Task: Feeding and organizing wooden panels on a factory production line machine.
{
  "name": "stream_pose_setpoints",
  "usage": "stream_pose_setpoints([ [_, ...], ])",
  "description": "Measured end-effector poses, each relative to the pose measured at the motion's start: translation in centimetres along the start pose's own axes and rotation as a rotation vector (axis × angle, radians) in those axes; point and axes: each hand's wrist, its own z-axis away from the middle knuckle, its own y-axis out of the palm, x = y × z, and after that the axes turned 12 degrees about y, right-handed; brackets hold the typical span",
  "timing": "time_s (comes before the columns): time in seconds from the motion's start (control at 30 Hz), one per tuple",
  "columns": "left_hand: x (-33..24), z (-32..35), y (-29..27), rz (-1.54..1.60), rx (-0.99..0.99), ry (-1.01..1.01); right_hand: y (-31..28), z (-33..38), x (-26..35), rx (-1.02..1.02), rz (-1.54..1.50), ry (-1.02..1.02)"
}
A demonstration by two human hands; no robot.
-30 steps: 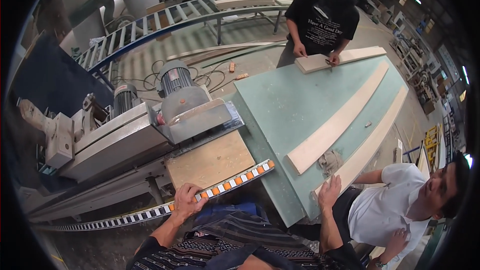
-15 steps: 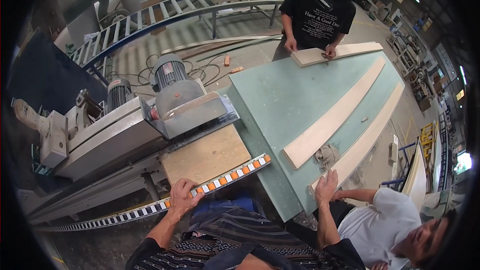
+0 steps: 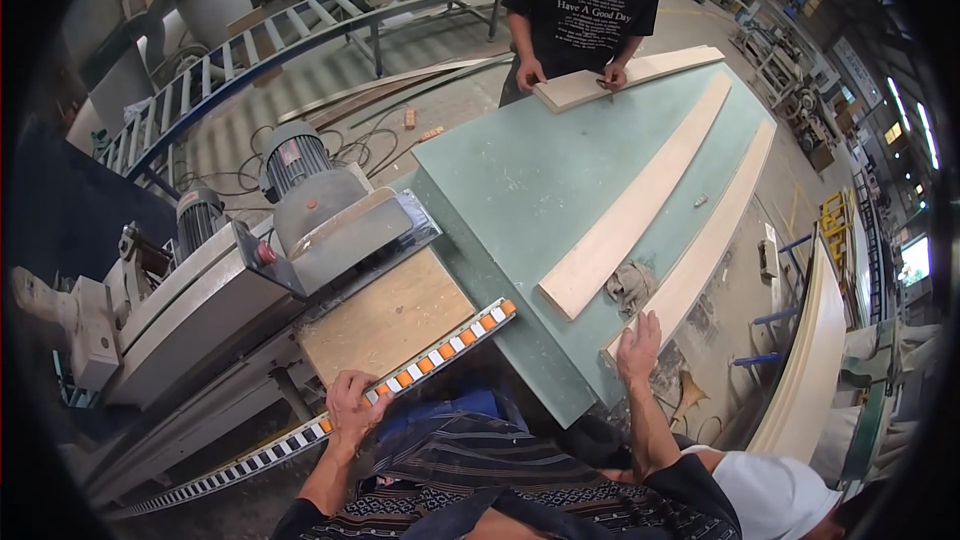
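Now the big green table (image 3: 540, 180) fills the middle, and it sits nearer than a moment ago because the person has leaned in. Two long pale boards run across it toward 1 o'clock. The outer board (image 3: 700, 250) has its near end at 5 o'clock, and the right hand (image 3: 638, 345) lies flat and open on that end, as it did before. The left hand (image 3: 350, 408) is still curled over the orange and white rail (image 3: 440, 355) at 7 o'clock. A grey rag (image 3: 630, 285) lies between the boards. At 12 o'clock another person (image 3: 585, 5) holds a short board (image 3: 580, 88). Nothing has been lifted yet.
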Motion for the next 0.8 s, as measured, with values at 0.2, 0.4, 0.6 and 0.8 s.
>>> stream_pose_setpoints([
  [0.2, 0.6, 0.7, 0.5, -0.02, -0.02, 0.02, 0.9, 0.4, -1.0, -0.027, -0.019, 0.031],
  [0.4, 0.9, 1.3, 0.4, -0.028, 0.032, 0.028, 0.2, 0.8, -0.4, -0.076, -0.048, -0.033],
  [0.6, 1.8, 1.1, 2.1, -0.032, 0.032, -0.008, 0.1, 0.2, -0.1, -0.049, -0.042, 0.027],
  [0.8, 3.0, -0.1, 5.1, 0.014, 0.109, 0.198, -1.2, 0.4, -0.3, 0.006, -0.025, 0.073],
])
